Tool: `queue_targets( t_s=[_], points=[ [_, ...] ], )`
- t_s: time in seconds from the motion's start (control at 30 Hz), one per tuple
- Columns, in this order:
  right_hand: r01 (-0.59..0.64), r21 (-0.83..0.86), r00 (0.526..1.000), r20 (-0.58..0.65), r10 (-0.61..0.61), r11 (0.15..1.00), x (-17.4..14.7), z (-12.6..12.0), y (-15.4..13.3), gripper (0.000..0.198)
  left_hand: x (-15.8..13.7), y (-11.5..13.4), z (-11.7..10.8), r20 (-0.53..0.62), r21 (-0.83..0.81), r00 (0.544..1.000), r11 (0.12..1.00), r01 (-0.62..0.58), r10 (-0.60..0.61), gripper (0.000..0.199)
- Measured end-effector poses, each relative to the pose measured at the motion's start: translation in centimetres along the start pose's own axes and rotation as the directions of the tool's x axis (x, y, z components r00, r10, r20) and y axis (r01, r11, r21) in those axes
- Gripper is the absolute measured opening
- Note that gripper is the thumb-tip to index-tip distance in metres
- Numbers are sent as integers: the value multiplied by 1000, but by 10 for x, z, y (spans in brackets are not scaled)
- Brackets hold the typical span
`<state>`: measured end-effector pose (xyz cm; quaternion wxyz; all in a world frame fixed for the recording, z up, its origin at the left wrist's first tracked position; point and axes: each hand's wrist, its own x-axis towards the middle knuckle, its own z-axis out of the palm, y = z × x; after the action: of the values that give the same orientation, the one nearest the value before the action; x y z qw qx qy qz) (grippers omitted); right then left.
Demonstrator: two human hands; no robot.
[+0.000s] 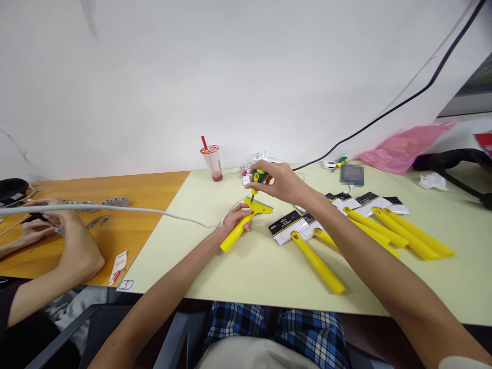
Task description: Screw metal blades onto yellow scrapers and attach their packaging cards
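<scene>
My left hand [235, 218] is closed around a yellow scraper [239, 231] near its head, with the handle slanting down toward me. The scraper's wide blade end points away and to the right. Above it, my right hand [277, 180] grips a short green and yellow screwdriver [259, 177], held nearly upright. The screwdriver's tip meets the scraper head, though the exact contact is too small to make out. To the right lie several more yellow handles [318, 262] beside black and white packages [289, 227], partly covered by my right forearm.
A cup with a red straw [214, 163] stands by the wall. Chargers [258, 160], a phone-like device [352, 174] and a pink plastic bag [407, 148] lie at the back. A white cable [154, 211] crosses on the left. Another person's hands [57, 220] handle metal parts at the wooden table [154, 187].
</scene>
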<state>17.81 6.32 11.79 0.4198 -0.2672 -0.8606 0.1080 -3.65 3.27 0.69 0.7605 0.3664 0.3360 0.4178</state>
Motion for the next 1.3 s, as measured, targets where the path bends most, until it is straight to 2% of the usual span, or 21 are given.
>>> queue_targets(
  t_s=[0.83, 1.3],
  points=[
    [-1, -1, 1000, -3, 1, 1000, 0, 2, 4, 42, -1, 1, 3, -13, -23, 1000, 1000, 8, -9, 48],
    [-73, 38, 995, -68, 75, 997, 1, 1, 7, 46, -5, 3, 5, 18, -40, 1000, 999, -7, 8, 53]
  ],
)
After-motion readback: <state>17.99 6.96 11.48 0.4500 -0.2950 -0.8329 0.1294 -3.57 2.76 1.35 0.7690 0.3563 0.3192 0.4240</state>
